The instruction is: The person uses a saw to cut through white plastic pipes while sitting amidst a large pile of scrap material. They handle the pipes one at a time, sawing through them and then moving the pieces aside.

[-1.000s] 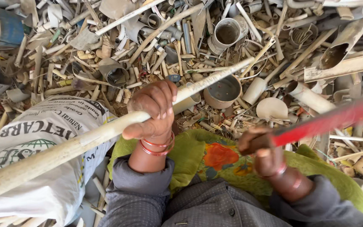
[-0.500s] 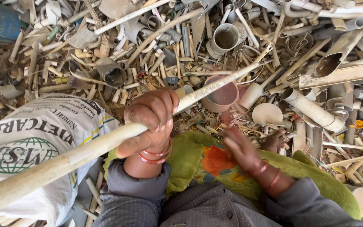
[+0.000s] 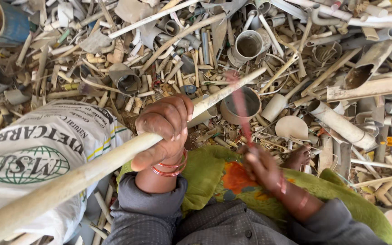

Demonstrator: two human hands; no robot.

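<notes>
We see the left hand (image 3: 164,131) wrapped fully around a long pale pipe (image 3: 91,174), fingers curled over the top and thumb underneath, so the grip is closed tight. The pipe runs on a slant from the lower left corner of the view up to its far end near the middle, just above a short round pipe offcut (image 3: 241,105) that lies open end up among the scrap. Red bangles (image 3: 171,168) sit on the left wrist, just below the pipe. The right hand (image 3: 262,165) is blurred; it is closed on the lower end of a thin red tool (image 3: 240,106), whose streaked shape rises from the fist and crosses the pipe near its far end. We cannot tell from the blur what kind of tool it is, nor whether it touches the pipe. Both grey sleeves (image 3: 146,204) come in from the bottom edge over a green cloth (image 3: 205,172) with an orange patch. A white printed sack (image 3: 32,154) lies on the left, under the near stretch of the pipe. All around spreads a heap of cut pipe pieces (image 3: 341,122), fittings and strips.
</notes>
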